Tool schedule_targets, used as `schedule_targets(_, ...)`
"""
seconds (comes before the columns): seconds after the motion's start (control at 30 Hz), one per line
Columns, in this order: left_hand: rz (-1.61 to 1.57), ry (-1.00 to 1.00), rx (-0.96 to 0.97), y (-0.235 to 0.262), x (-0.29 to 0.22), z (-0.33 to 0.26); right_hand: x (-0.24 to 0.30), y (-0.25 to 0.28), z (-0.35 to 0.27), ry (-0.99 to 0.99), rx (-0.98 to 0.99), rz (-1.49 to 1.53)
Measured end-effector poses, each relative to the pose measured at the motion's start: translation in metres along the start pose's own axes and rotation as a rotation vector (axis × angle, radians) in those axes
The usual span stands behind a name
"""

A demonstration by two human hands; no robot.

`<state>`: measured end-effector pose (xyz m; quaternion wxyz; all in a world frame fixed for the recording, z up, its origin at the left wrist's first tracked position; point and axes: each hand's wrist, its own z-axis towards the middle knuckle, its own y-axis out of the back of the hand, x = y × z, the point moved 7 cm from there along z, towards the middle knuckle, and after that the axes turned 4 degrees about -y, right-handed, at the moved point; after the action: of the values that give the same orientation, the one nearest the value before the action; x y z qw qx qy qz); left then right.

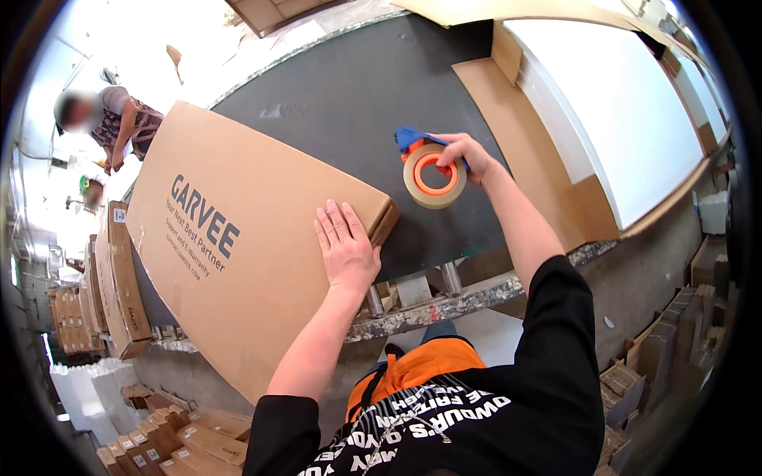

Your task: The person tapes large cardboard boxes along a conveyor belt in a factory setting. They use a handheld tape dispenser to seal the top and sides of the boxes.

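Note:
A large flat cardboard box [262, 262] with dark print lies across the left part of the dark work surface, its near end jutting past the edge towards me. My left hand [348, 247] rests flat on its top near the right corner, fingers stretched out. To the right of that corner, my right hand [467, 157] is closed round a tape dispenser [410, 140] with blue and orange parts. A roll of tan tape [413, 184] on an orange hub sits in it, held above the surface and apart from the box. My right fingertips reach the hub.
An open carton [548, 174] with a white panel [607, 103] inside lies at the right of the dark conveyor belt [333, 87]. Metal rollers [451, 278] show at its near edge. Stacked boxes [119, 285] stand at the left, near another person [127, 119]. More cartons [198, 444] fill the lower left.

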<state>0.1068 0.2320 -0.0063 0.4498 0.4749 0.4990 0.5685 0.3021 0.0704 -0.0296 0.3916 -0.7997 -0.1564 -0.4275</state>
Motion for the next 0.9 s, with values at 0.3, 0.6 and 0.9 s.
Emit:
schedule_targets(0.3, -0.028, -0.020, -0.014, 0.002, 0.001, 0.006, -0.037, 0.000, 0.010, -0.402, 0.291, -0.314)
schedule_targets(0.6, -0.436, -0.669, -0.205, 0.084, -0.055, 0.072, -0.180, -0.148, -0.110, -0.059, -0.208, 0.120)
schedule_targets(0.9, 0.412, -1.016, 0.456, 0.003, -0.061, 0.078, -0.172, -0.179, -0.106, -0.007, -0.443, -0.009)
